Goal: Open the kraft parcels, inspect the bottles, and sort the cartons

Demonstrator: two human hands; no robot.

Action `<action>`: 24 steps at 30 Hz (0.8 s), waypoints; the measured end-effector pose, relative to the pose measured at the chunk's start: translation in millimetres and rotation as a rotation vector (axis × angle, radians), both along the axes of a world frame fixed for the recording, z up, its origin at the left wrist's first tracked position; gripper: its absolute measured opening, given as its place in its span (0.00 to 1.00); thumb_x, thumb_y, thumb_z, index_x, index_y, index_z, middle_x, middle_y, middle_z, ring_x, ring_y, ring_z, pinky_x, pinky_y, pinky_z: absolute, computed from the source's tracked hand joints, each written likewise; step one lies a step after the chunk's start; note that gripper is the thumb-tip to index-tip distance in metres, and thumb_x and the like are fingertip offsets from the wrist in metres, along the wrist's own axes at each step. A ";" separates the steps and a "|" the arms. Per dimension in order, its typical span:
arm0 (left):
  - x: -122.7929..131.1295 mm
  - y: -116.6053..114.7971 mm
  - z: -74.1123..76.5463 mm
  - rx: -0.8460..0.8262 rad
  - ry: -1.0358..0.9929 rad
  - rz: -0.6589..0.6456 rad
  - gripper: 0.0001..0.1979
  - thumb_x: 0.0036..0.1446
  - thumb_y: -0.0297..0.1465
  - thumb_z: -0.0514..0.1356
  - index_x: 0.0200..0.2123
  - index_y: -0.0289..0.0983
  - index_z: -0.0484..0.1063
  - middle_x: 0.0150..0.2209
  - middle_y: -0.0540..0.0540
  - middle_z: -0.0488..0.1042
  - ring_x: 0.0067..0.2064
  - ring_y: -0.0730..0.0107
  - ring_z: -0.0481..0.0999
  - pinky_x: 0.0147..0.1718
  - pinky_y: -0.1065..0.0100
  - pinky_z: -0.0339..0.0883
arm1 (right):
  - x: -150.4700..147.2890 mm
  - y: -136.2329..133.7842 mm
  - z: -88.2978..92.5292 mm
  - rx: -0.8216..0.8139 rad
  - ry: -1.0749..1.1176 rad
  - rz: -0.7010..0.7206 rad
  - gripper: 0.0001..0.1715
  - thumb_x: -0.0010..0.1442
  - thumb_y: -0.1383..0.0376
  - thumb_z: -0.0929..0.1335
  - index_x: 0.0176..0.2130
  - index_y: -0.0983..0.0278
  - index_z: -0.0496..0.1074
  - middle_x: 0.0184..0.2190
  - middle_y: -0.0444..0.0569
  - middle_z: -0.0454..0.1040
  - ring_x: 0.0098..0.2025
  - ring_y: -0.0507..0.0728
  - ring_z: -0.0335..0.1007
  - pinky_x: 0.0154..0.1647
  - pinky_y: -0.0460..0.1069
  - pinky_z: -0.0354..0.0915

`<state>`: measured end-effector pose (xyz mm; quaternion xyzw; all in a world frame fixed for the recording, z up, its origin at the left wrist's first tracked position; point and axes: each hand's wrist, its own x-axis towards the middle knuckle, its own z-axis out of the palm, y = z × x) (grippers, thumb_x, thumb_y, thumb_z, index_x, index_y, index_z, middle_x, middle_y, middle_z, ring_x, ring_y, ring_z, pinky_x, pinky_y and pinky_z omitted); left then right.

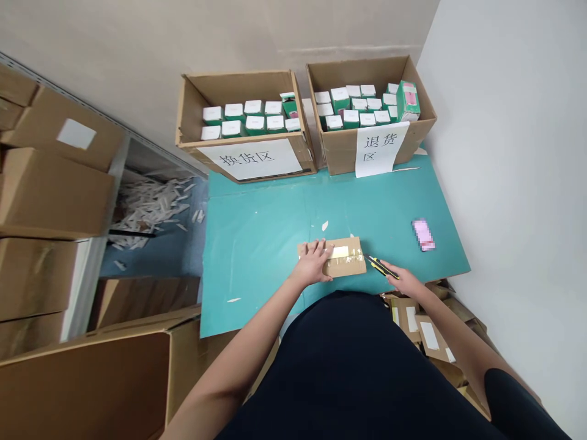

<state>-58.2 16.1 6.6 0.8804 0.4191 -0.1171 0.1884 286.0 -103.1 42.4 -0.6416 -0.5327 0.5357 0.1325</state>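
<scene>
Fingers (317,248) of the left hand (312,263) lie flat on a taped cardboard mailer (347,256), right hand (403,280) gripping a yellow box cutter (380,267); far left carton (233,85) and far right carton (358,73) are packed with white-and-green boxes (255,125).

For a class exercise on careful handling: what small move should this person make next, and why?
Probably ease the tip of the utility knife onto the clear tape of the cardboard parcel. The right hand already grips the knife just beside the parcel, while the left hand lies flat on the parcel, pressing it against the teal board.

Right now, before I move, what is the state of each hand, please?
Left hand: open, lying flat on the cardboard parcel.
Right hand: closed, holding a yellow utility knife.
</scene>
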 end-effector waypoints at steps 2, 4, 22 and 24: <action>-0.3 -0.4 -0.6 0.002 -0.005 -0.002 0.60 0.43 0.51 0.72 0.74 0.40 0.48 0.74 0.28 0.47 0.74 0.31 0.44 0.68 0.34 0.34 | -0.2 -0.6 0.5 -0.037 0.020 -0.022 0.36 0.64 0.62 0.65 0.70 0.58 0.63 0.37 0.47 0.81 0.26 0.53 0.71 0.32 0.48 0.70; -0.6 -0.7 -0.8 0.004 -0.004 -0.006 0.60 0.43 0.52 0.72 0.74 0.40 0.48 0.74 0.28 0.47 0.74 0.32 0.44 0.68 0.34 0.34 | -1.2 -3.2 -0.1 -0.067 0.040 -0.049 0.37 0.64 0.61 0.66 0.70 0.58 0.63 0.34 0.46 0.80 0.22 0.51 0.67 0.28 0.47 0.68; -3.1 1.9 -3.0 -0.001 -0.060 -0.019 0.59 0.45 0.51 0.71 0.74 0.40 0.47 0.74 0.29 0.47 0.74 0.33 0.44 0.69 0.34 0.32 | 2.0 -47.8 -7.0 -0.136 0.088 -0.255 0.39 0.62 0.55 0.66 0.69 0.59 0.64 0.32 0.46 0.78 0.24 0.53 0.68 0.27 0.48 0.69; -3.8 1.5 -4.2 0.002 -0.069 -0.018 0.59 0.45 0.51 0.71 0.74 0.41 0.46 0.74 0.29 0.46 0.74 0.34 0.44 0.69 0.34 0.32 | -1.6 -37.1 -7.2 -0.130 0.093 -0.324 0.40 0.62 0.55 0.66 0.70 0.59 0.61 0.31 0.44 0.75 0.22 0.51 0.66 0.23 0.46 0.66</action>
